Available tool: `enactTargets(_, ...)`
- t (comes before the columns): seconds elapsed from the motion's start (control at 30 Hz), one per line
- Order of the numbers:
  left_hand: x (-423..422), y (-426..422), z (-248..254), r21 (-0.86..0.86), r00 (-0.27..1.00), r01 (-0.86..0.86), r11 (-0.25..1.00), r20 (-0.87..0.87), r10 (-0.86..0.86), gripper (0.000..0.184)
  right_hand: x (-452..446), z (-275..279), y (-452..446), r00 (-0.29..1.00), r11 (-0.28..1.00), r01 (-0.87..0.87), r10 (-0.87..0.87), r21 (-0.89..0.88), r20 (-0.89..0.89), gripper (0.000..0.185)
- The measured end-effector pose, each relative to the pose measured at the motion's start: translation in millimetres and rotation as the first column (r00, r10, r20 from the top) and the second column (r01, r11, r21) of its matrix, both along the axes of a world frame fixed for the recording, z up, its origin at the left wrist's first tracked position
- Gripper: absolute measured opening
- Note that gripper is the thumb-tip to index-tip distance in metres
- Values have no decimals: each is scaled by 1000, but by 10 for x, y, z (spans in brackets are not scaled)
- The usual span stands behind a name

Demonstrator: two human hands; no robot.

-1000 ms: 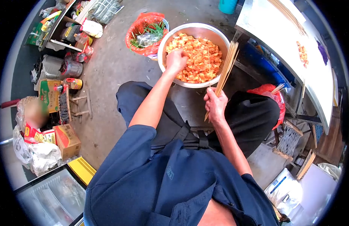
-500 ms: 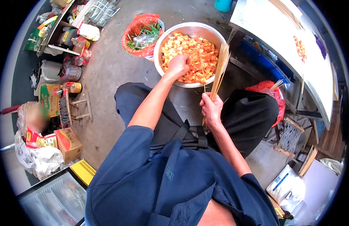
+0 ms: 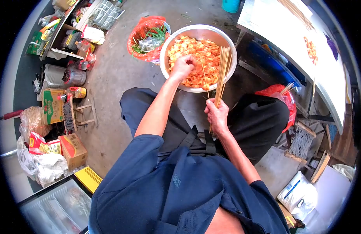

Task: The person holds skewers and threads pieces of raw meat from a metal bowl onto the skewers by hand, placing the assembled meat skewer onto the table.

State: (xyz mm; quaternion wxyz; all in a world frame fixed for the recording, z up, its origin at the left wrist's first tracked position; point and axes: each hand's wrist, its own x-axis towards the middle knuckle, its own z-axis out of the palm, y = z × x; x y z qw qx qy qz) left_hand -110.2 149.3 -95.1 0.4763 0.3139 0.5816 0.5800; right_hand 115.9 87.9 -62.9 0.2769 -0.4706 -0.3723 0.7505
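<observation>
A large metal bowl (image 3: 233,62) full of orange-red coated pieces (image 3: 188,48) stands on the floor in front of my knees. Over the bowl is my left hand (image 3: 184,66), its fingers pinched together; what they hold, if anything, is too small to tell. My right hand (image 3: 217,113) is closed around a bundle of thin wooden skewers (image 3: 223,72) that points up over the bowl's right side. One skewer (image 3: 204,74) stands apart from the bundle, with a piece (image 3: 205,87) threaded low on it.
Left of the bowl is a red-lined bucket (image 3: 139,31) with green stalks. A white table (image 3: 281,35) at the right bears skewers and a few loaded ones. Cartons (image 3: 73,150), bottles and bags line the left side. A red bag (image 3: 291,113) sits by my right knee.
My left hand has lifted from the pieces and now hovers pinched above them. The skewer bundle has shifted slightly left, with the single skewer spread from it.
</observation>
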Motion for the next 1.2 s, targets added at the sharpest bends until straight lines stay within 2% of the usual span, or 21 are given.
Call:
enactTargets(0.03,-18,-4,-36,-5,909,-3,1000,-417,0,10,9,-8,-2,1000,1000,1,-1,0,1,12)
enactTargets(0.07,-34,-5,-73,-9,652,-7,1000,-758,-2,10,15,-14,-3,1000,1000,10,-11,-7,-7,12)
enactTargets(0.1,-26,-7,-81,-9,652,-7,1000,-758,-2,10,22,-18,-1,1000,1000,20,-20,-13,-14,12)
enactTargets(0.17,-4,-20,-101,153,476,-89,984,-862,177,9,32,-4,20,1000,1000,22,-22,-14,-16,12)
enactTargets(0.2,14,-29,-62,151,476,-88,985,-862,175,9,37,1,23,1000,1000,23,-23,-14,-18,12)
enactTargets(0.27,35,-29,23,65,428,-238,969,-889,165,15,37,-6,20,1000,1000,23,-23,-15,-19,12)
enactTargets(0.3,44,-25,29,65,428,-237,969,-889,164,15,36,-9,20,1000,1000,21,-21,-14,-19,12)
enactTargets(0.37,68,-11,43,-71,432,-172,982,-902,10,22,28,-10,13,1000,1000,21,-21,-7,3,12)
enactTargets(0.4,71,-2,46,-70,433,-171,983,-901,11,22,26,-11,12,999,1000,21,-21,0,27,12)
enactTargets(0.47,97,28,47,-293,430,-138,946,-878,-209,26,45,-8,12,999,1000,26,-26,4,19,11)
enactTargets(0.57,56,46,-56,-249,379,-114,962,-906,-189,26,71,-20,17,999,999,36,-37,6,17,11)
enactTargets(0.7,124,38,40,-288,421,-118,950,-881,-215,26,71,25,9,999,999,37,-36,-15,25,11)
enactTargets(0.77,156,41,2,-256,490,-120,959,-856,-167,24,61,9,-7,999,1000,26,-26,-6,25,11)
enactTargets(0.9,142,78,-97,-231,533,-92,969,-833,-148,16,63,-4,-17,999,1000,15,-15,13,33,11)
enactTargets(0.97,139,101,-176,-121,542,-65,991,-837,-67,18,83,18,-24,999,1000,24,-25,9,30,11)
enactTargets(1.0,133,101,-212,-119,542,-62,991,-838,-67,18,86,25,-23,999,1000,31,-31,3,24,11)
enactTargets(1.07,110,72,-288,22,609,-26,999,-792,33,25,105,14,-29,999,999,35,-35,2,11,11)
enactTargets(1.1,101,59,-223,21,609,-26,999,-792,33,25,109,10,-34,999,999,37,-37,0,-3,11)
enactTargets(1.13,79,59,-150,-27,874,-76,997,-483,53,28,108,12,-37,999,999,37,-37,0,-4,11)
enactTargets(1.17,71,58,-80,-91,991,-103,991,-95,94,30,106,17,-41,999,999,32,-32,6,0,11)
enactTargets(1.2,72,46,-38,-90,991,-105,990,-96,97,30,103,22,-51,1000,1000,25,-25,13,4,10)
